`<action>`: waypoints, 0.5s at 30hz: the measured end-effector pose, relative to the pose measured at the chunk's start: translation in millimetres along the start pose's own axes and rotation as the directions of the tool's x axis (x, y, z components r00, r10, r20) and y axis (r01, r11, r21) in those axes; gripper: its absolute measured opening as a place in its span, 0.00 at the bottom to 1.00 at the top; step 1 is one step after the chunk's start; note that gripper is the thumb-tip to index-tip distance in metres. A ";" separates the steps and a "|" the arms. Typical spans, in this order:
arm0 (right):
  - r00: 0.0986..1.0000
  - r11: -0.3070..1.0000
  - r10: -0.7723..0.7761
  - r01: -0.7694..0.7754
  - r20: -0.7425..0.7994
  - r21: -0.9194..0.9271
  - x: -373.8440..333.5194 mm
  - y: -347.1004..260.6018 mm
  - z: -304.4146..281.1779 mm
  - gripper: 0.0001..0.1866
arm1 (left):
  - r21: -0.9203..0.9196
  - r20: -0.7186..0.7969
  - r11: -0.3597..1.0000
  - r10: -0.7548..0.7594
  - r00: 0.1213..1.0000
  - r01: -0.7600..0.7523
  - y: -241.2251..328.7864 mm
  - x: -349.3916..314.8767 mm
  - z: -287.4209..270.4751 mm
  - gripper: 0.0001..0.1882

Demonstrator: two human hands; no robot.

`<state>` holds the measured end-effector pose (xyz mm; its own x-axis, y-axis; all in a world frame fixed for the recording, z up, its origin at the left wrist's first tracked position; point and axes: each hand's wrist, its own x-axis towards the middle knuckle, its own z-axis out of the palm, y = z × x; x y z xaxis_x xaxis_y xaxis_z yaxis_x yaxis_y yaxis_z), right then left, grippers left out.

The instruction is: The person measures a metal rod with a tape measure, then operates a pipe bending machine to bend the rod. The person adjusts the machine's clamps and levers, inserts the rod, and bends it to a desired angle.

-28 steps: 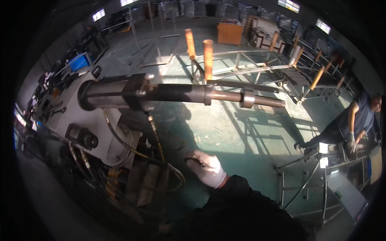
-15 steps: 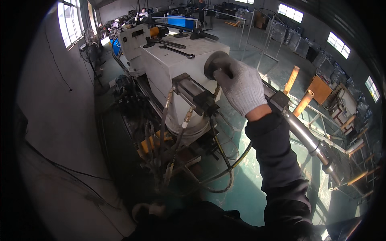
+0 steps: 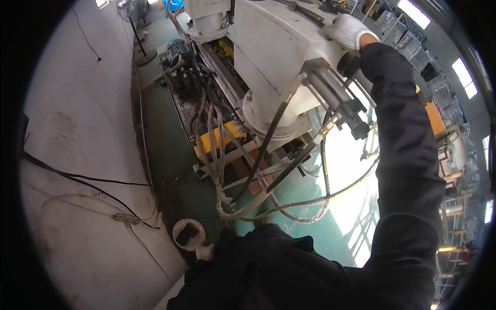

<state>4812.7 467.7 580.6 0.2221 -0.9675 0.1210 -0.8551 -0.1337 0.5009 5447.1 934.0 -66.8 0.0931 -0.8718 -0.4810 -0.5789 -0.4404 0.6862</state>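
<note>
My right hand (image 3: 349, 32), in a pale knit glove, is at the upper corner of the white machine housing (image 3: 274, 44). Its fingers curl inward there, and whatever they hold is hidden. Close by on the housing top lies a dark wrench (image 3: 305, 11). Below this hand are a dark round part (image 3: 349, 64) and a grey hydraulic cylinder (image 3: 333, 93) with hose fittings. Low by my body, my left hand (image 3: 205, 252), gloved too, grips the rim of a pale round tub (image 3: 188, 226). Dark block-shaped pieces (image 3: 187, 234) lie in the tub.
Several hoses (image 3: 274, 126) hang in loops from the cylinder toward the floor. A yellow part (image 3: 222, 137) and an electric motor (image 3: 178, 49) are low on the machine's left side. Along the left wall (image 3: 88, 134) run cables, and a standing fan (image 3: 129, 13) is at the far left.
My view has tilted downward. The right hand has moved from beside the dark round part to the housing's top corner. The tub with dark pieces by my left hand now shows clearly.
</note>
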 end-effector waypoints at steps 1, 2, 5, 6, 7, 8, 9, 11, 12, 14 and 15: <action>0.995 0.997 0.069 -0.066 -0.077 0.033 -11.1 -4.1 -4.3 0.21 | 0.087 0.064 0.979 0.176 0.982 -0.182 8.0 13.8 -14.4 0.14; 0.940 0.935 0.312 -0.278 -0.139 0.222 -33.4 -13.2 -8.0 0.18 | 0.061 0.095 0.969 0.233 0.968 -0.239 15.5 27.2 -29.2 0.13; 0.853 0.414 0.521 -0.270 0.017 0.869 -134.6 -41.1 -40.4 0.14 | 0.090 0.143 0.972 0.202 0.969 -0.216 30.6 74.7 -56.8 0.14; 0.777 0.320 0.626 -0.336 0.068 0.886 -180.3 -52.5 -48.5 0.17 | 0.269 0.235 0.891 0.308 0.922 -0.366 29.3 91.3 -69.5 0.15; 0.670 0.231 0.740 -0.339 0.062 0.912 -224.4 -70.6 -44.3 0.16 | 0.170 0.224 0.924 0.303 0.926 -0.343 27.2 105.1 -77.6 0.14; 0.582 0.261 0.813 -0.368 0.003 0.892 -268.3 -86.1 -39.4 0.17 | 0.144 0.229 0.948 0.246 0.942 -0.283 23.4 119.3 -85.6 0.13; 0.474 0.201 0.880 -0.431 0.031 0.880 -312.7 -107.5 -28.3 0.18 | 0.166 0.224 0.934 0.278 0.934 -0.317 18.8 133.8 -93.5 0.13; 0.318 0.077 0.941 -0.529 0.113 0.845 -392.0 -162.4 0.9 0.19 | 0.314 0.244 0.908 0.207 0.948 -0.279 5.6 157.8 -107.2 0.13; 0.258 -0.011 0.943 -0.603 0.208 0.798 -423.9 -195.7 19.3 0.20 | 0.404 0.272 0.881 0.140 0.952 -0.245 -4.4 161.9 -114.1 0.13; 0.229 -0.169 0.879 -0.670 0.418 0.722 -471.8 -269.3 56.0 0.22 | 0.445 0.308 0.895 -0.182 0.934 0.027 -20.9 169.8 -116.9 0.15; 0.348 -0.104 0.807 -0.710 0.476 0.696 -487.8 -304.3 72.8 0.23 | 0.384 0.309 0.921 -0.200 0.930 0.071 -29.3 164.0 -113.9 0.15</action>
<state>4930.5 964.7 306.8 -0.8361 -0.5472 0.0386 -0.3948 0.5514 -0.7349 5571.6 779.5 -103.6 -0.0478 -0.6560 -0.7533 -0.8373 -0.3849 0.3883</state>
